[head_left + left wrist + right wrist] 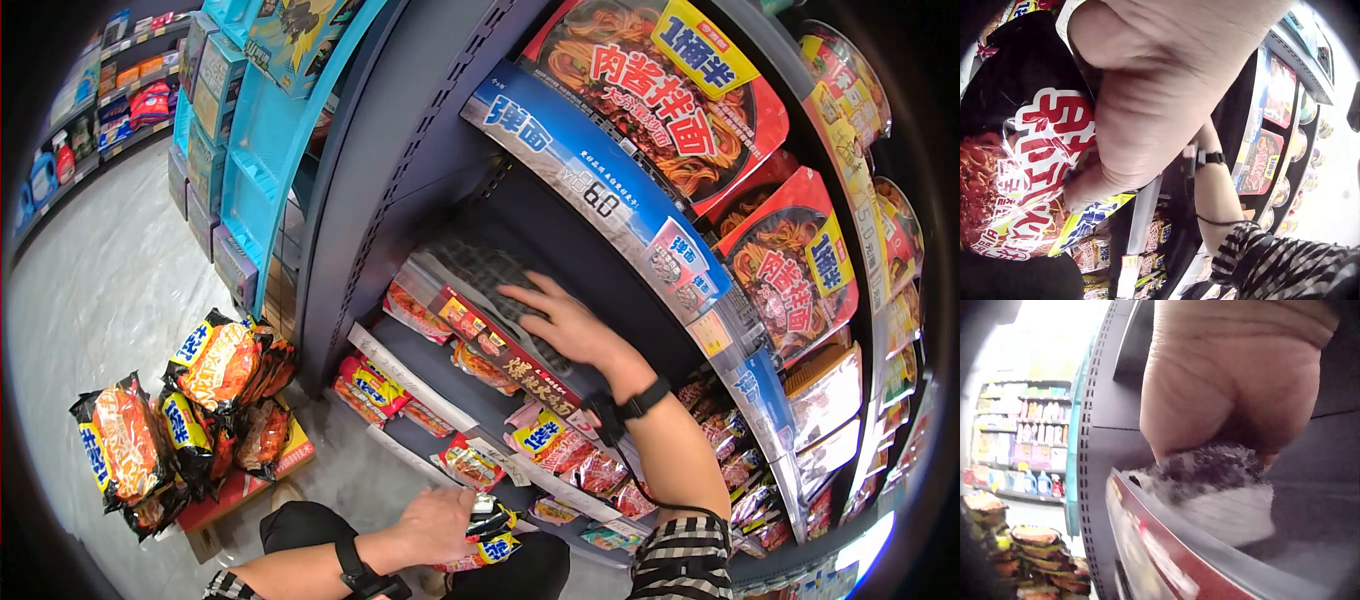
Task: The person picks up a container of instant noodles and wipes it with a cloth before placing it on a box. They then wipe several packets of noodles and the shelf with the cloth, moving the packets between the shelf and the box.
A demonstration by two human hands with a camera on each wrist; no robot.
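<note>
My right hand (572, 325) lies with extended, spread fingers on a dark, checked cloth (480, 275) on an upper shelf, behind its red label strip (492, 340). From the right wrist view, the fuzzy grey cloth (1216, 503) is under the right hand (1229, 381), whose fingertips are hidden. Low over the lap, my left hand (435, 525) grips a black and yellow noodle packet (495, 545). Close up in the left wrist view, the left hand (1154, 106) has the packet (1041, 169) with red and white lettering in its fingers.
Noodle packs (225, 360) are piled on a red and yellow box (290, 455) on the floor at left. Lower shelves hold packets (470, 465). Boxed noodles (655, 100) stand upper right behind a blue shelf strip (570, 160). A turquoise rack (255, 190) stands beside the grey shelf post.
</note>
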